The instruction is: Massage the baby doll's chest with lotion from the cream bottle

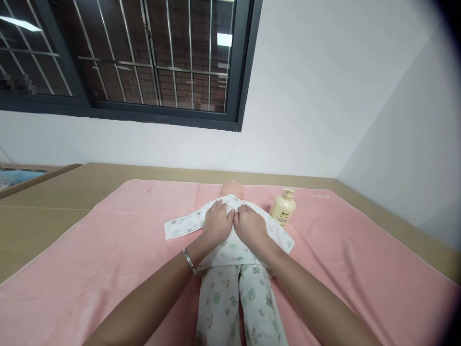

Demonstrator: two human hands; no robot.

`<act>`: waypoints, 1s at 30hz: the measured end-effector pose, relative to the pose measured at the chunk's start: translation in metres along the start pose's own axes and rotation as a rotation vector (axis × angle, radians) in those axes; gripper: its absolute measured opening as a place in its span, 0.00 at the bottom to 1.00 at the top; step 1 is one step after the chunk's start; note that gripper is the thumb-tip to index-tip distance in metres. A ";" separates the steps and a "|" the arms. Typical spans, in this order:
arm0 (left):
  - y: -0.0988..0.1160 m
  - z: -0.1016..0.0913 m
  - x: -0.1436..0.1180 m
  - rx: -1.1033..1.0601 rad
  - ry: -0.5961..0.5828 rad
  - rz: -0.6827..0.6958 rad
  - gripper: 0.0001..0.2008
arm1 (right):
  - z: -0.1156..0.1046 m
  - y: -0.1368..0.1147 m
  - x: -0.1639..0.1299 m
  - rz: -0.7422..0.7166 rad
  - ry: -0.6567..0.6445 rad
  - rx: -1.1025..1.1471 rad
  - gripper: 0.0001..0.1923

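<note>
A baby doll lies on its back with its head [232, 189] toward the wall. It wears a white long-sleeved shirt [232, 254] and matching trousers [219, 298], both printed with small green and brown figures. My left hand [218, 223] rests on the left of the shirt's chest, fingers stretched out. On the right of the chest lies my right hand [251, 224], its fingers slightly bent but lying on the cloth. The thumbs come close together at the middle. The doll's sleeves spread out to both sides, and my hands hide part of the chest.
A pale yellow pump bottle [283, 207] stands right of the doll on a pink sheet [137, 250]. The sheet covers a tan surface [54, 218] that meets a white wall [298, 96]. Above is a barred window with a dark frame [162, 115].
</note>
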State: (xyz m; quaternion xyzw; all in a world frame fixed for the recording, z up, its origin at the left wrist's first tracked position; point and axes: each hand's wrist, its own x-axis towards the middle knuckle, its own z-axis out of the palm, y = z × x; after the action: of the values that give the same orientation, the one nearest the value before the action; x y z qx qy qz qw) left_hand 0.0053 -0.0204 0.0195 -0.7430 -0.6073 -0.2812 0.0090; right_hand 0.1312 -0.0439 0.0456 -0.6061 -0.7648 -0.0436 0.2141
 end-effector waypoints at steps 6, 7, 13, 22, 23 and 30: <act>0.008 -0.005 -0.006 -0.034 0.037 0.011 0.18 | 0.002 0.007 0.007 0.061 -0.059 0.068 0.23; 0.009 -0.005 -0.008 -0.031 0.042 0.010 0.18 | 0.002 0.008 0.008 0.073 -0.071 0.080 0.23; 0.015 -0.009 -0.013 0.020 0.060 -0.007 0.13 | 0.001 0.010 0.012 0.079 -0.092 0.110 0.25; 0.015 -0.008 -0.013 0.036 0.026 -0.029 0.19 | 0.008 0.014 0.014 0.054 -0.130 0.122 0.28; 0.015 -0.008 -0.012 0.036 0.017 -0.030 0.19 | 0.009 0.014 0.014 0.050 -0.127 0.119 0.29; 0.007 -0.003 -0.007 0.028 -0.015 -0.016 0.21 | 0.013 0.013 0.012 0.014 -0.070 0.055 0.28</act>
State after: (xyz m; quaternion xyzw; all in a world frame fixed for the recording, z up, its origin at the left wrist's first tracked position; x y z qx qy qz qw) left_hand 0.0096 -0.0293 0.0212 -0.7399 -0.6173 -0.2672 0.0128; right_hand 0.1377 -0.0259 0.0362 -0.6065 -0.7685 0.0004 0.2041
